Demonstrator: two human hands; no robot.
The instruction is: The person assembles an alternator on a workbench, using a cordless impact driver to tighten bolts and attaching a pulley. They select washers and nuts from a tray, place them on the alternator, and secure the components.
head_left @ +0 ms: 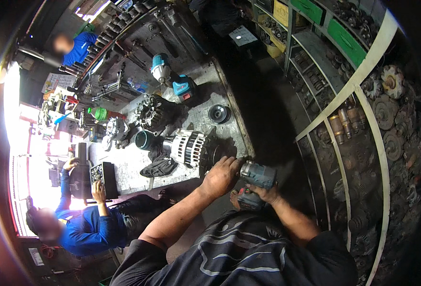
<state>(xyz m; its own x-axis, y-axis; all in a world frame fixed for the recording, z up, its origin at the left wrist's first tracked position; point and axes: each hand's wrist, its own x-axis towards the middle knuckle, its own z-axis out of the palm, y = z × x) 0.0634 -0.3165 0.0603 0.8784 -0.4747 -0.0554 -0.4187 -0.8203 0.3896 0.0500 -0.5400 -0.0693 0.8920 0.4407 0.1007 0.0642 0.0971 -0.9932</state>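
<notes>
The person's right hand [267, 193] is closing its grip around the handle of a blue-grey impact driver [260, 175]. The left hand [220, 177] is curling between the driver's nose and the alternator [189, 148] lying on the bench [208, 86]; I can't tell what it's holding. That alternator is looking heavy, rigid, perhaps greasy, its ribbed casing probably offering the surest hold.

Harsh white daylight floods in left of the worktop [215, 83], blowing out detail there and glaring off its near left end. Right of the worktop, the floor [267, 102] sinks into deep shadow, and the shelves [351, 90] beyond are dim, bowed by fisheye distortion. Left of the worktop, a seated person's [88, 233] head is blurred.
</notes>
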